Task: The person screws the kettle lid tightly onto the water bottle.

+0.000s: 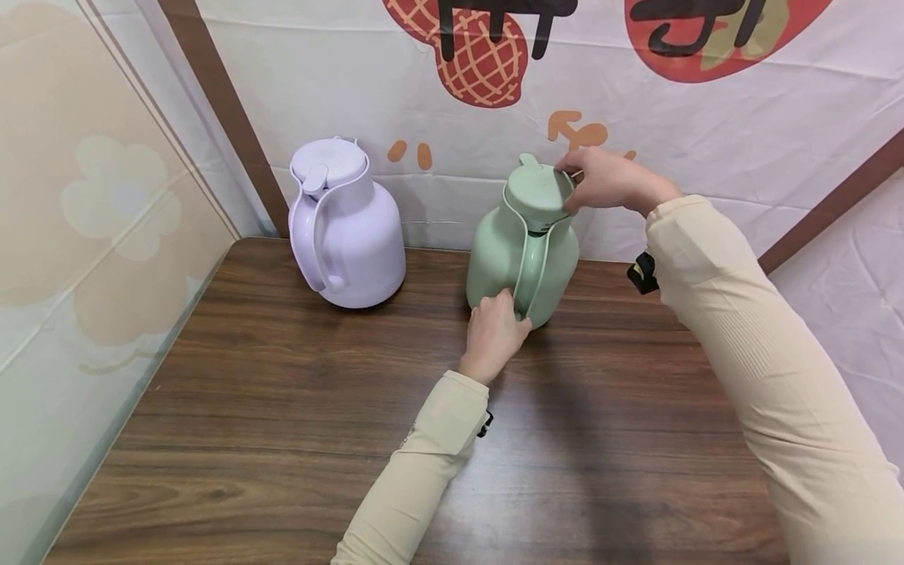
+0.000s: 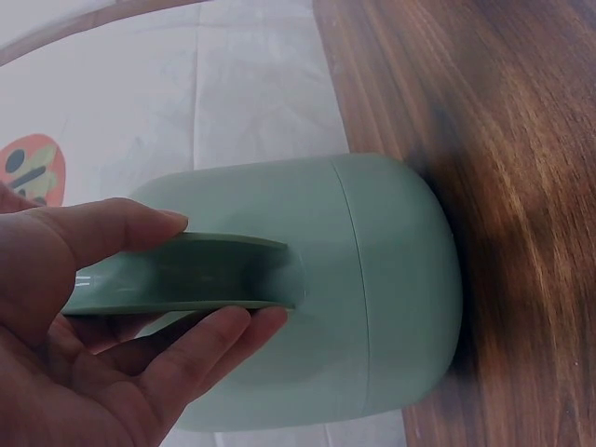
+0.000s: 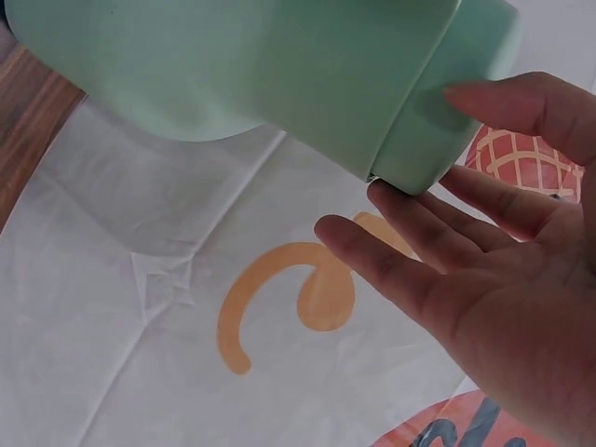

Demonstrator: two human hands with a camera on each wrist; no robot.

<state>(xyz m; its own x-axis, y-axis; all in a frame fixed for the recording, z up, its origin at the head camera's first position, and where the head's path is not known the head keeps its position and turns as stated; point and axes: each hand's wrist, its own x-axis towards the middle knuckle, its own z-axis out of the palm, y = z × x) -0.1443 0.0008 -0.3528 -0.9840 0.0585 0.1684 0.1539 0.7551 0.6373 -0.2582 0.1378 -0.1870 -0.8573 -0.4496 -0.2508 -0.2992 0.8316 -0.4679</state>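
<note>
A light green vacuum jug [image 1: 487, 251] stands on the wooden table near the back cloth. My left hand [image 1: 492, 333] grips its handle [image 1: 531, 271] low down. In the left wrist view, the thumb of my left hand [image 2: 84, 317] lies on one side of the handle and the fingers on the other. At the jug's top, my right hand [image 1: 613, 182] holds the right side of the round lid [image 1: 540, 188]. The right wrist view shows the thumb of that hand [image 3: 531, 251] on the lid [image 3: 447, 102], with fingers spread along its far edge.
A lilac jug [image 1: 363, 243] of the same shape stands to the left, its handle turned toward the front left. Behind both hangs a printed white cloth [image 1: 282, 86], close to the table's back edge. The brown wooden table [image 1: 282, 439] extends in front.
</note>
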